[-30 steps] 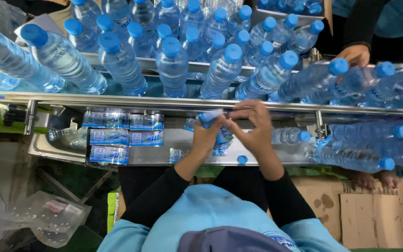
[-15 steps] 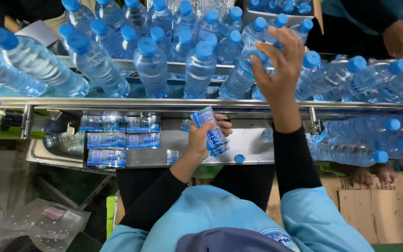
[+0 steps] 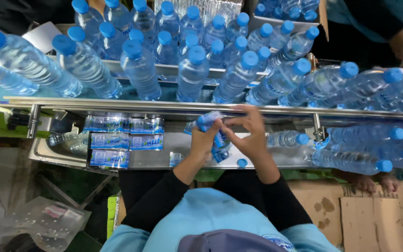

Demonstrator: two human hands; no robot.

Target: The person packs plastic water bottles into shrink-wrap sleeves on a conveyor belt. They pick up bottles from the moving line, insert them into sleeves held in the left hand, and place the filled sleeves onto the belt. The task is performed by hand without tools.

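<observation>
Steel bench (image 3: pixel 285 158) down below, with upright water bottles (image 3: pixel 192 70) crowding the line above it. From the head view, we've got one small bottle (image 3: pixel 213 133) over the tray: left hand (image 3: pixel 204 140) wrapped closed around it, right hand (image 3: pixel 248 135) pinching at its label side. Best guess: keep the left grip firm and square so the label sits straight. Label stacks (image 3: pixel 122 140) lie just left.

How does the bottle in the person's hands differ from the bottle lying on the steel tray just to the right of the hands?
The held bottle is lifted and tilted, gripped by the left hand and right hand; the tray bottle lies flat, untouched. The held bottle's cap points upper left; the tray bottle's points right. Both are clear with blue caps.
</observation>
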